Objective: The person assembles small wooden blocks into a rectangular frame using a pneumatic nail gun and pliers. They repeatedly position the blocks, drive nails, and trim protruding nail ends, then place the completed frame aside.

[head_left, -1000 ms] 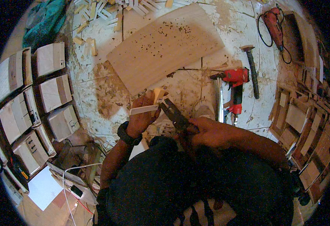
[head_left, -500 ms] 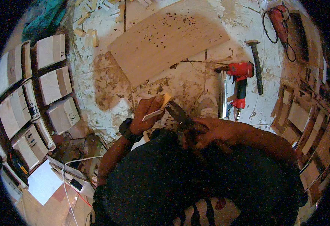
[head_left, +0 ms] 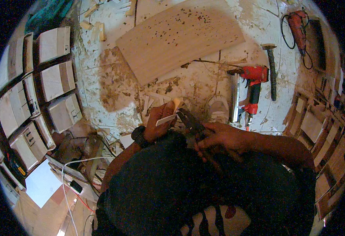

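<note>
My left hand (head_left: 159, 121), with a dark band on its wrist, is closed around a small strip of wood (head_left: 166, 120). A pale yellowish end (head_left: 177, 103) shows past its fingertips. My right hand (head_left: 219, 137) grips dark metal pliers (head_left: 191, 125) by the handles, which are partly hidden by the fingers and dark clothing. The plier jaws point up and left, close beside the wood at my left fingertips. Whether they touch it I cannot tell.
A brown wooden panel (head_left: 180, 39) strewn with dark bits lies ahead on the stained floor. At right are a red nail gun (head_left: 254, 84), a hammer (head_left: 271, 70) and a red corded power tool (head_left: 297, 29). Pale box-like pieces (head_left: 57, 82) stand at left, near a white cable (head_left: 86, 159).
The view has shifted slightly. My hands stay close together, and the plier jaws now sit a little lower beside the wood. Both hands keep their hold.
</note>
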`<state>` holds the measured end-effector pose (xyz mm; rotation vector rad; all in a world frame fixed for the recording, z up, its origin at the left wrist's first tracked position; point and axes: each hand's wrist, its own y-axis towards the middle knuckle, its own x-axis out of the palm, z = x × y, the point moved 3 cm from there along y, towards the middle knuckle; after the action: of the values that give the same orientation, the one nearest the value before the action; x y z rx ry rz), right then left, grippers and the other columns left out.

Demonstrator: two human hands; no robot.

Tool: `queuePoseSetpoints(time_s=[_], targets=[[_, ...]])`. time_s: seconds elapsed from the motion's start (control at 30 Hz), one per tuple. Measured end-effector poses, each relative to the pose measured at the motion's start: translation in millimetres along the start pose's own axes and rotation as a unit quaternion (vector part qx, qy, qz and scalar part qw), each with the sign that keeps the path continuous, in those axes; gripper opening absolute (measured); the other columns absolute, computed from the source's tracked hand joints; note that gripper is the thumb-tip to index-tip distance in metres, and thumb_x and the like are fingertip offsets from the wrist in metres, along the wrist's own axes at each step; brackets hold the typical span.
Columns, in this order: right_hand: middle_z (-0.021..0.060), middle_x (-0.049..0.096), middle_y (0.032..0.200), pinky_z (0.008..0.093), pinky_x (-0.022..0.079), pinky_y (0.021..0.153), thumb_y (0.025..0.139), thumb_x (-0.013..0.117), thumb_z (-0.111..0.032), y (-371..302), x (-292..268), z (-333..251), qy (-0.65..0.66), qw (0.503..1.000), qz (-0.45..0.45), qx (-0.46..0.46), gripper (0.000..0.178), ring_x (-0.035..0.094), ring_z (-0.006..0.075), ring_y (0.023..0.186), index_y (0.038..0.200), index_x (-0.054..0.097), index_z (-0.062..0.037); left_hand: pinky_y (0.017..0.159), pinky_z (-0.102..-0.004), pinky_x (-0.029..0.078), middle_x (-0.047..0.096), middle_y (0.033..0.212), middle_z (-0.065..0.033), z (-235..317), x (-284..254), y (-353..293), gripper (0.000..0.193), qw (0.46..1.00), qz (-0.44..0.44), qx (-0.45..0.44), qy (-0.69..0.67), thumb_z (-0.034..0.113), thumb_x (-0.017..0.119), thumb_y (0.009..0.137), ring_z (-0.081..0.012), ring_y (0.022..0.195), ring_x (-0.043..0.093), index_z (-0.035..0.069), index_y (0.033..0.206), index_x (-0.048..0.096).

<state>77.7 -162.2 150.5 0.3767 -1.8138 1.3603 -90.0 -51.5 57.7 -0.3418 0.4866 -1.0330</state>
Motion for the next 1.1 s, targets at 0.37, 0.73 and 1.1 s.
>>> queuePoseSetpoints(time_s=[0.37,0.73,1.1], targets=[[0.0090,0.060,0.085,0.0316,0.052,0.058,0.084,0.060,-0.013,3,3,-1,-0.007,0.999,0.017,0.050,0.033,0.061,0.0197,0.070,0.112,0.047,-0.0006,0.046,-0.0319,0.040,0.052,0.053,-0.0063,-2,-17,-4,0.044,0.994,-0.050,0.067,0.075,0.035,0.034,0.097,-0.0148,0.046,0.049,0.002,0.083,0.059],[0.0082,0.060,0.093,0.0304,0.051,0.066,0.082,0.058,-0.008,15,-2,1,-0.017,1.000,0.017,0.010,0.037,0.059,0.0182,0.079,0.117,0.046,-0.0021,0.054,-0.0318,0.043,0.056,0.072,-0.0101,-13,-39,4,0.037,0.984,-0.072,0.127,0.105,0.031,0.055,0.088,-0.0219,0.061,0.054,-0.001,0.107,0.057],[0.0079,0.059,0.106,0.0319,0.046,0.084,0.070,0.055,-0.001,23,-3,-5,-0.037,0.998,0.033,-0.033,0.050,0.056,0.0179,0.095,0.119,0.045,-0.0039,0.078,-0.0442,0.044,0.053,0.099,-0.0217,14,-26,1,0.044,0.910,0.063,0.192,0.362,0.019,0.063,0.075,-0.0374,0.091,0.052,-0.006,0.108,0.048]])
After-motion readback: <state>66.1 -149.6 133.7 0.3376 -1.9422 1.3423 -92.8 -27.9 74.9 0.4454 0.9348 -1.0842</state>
